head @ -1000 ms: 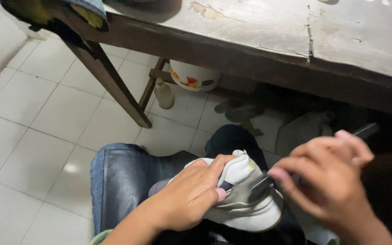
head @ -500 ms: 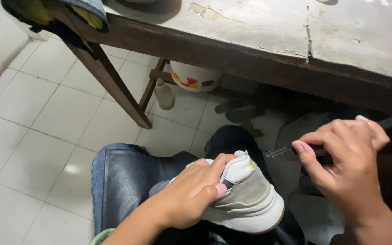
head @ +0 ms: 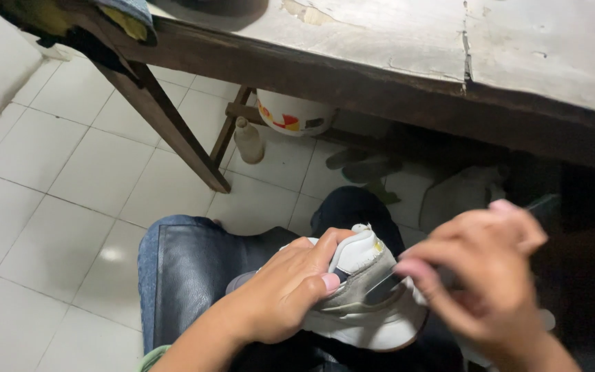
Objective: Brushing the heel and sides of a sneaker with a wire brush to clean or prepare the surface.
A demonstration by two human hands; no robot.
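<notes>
A grey and white sneaker (head: 366,289) rests on my lap, heel end toward the table. My left hand (head: 290,286) grips it from the left, fingers wrapped over the upper and the thumb near the heel tab. My right hand (head: 483,272), blurred, is closed around a thin dark tool (head: 542,203) whose metal tip (head: 380,289) lies against the shoe's side. A black apron or leather sheet (head: 194,269) covers my left thigh over blue jeans.
A worn wooden table (head: 408,48) spans the top, with a slanted leg (head: 166,124) at left. Under it stand a white tub (head: 290,114), a small bottle (head: 249,141), dark sandals (head: 363,165) and a pale bag (head: 463,196). White floor tiles (head: 56,179) lie left.
My right hand, which had lifted away to the right with the tool, has come back down and left onto the shoe's side. The left hand and shoe stayed put.
</notes>
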